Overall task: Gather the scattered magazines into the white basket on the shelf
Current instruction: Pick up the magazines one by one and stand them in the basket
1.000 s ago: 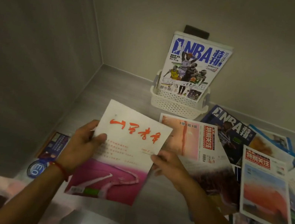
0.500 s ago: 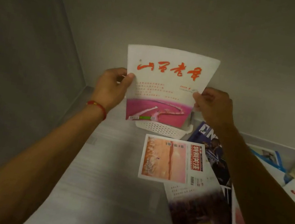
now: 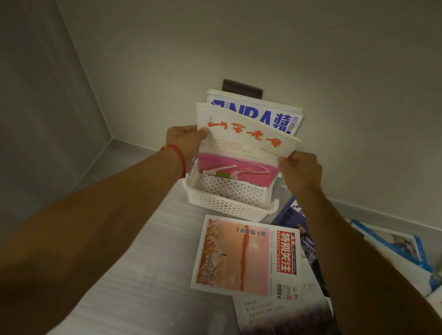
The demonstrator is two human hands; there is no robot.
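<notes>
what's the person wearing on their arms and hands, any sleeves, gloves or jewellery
Both forearms are bare as far as the view shows, with no sleeves in sight. The left hand and the right hand have no gloves, and no rings can be made out. The only thing worn is a thin red string bracelet around the left wrist. No watch shows.

Looks like home storage nook: grey shelf (image 3: 135,284) boxed by plain walls (image 3: 375,76), white basket (image 3: 225,204), loose magazines (image 3: 242,258) scattered about.
</notes>
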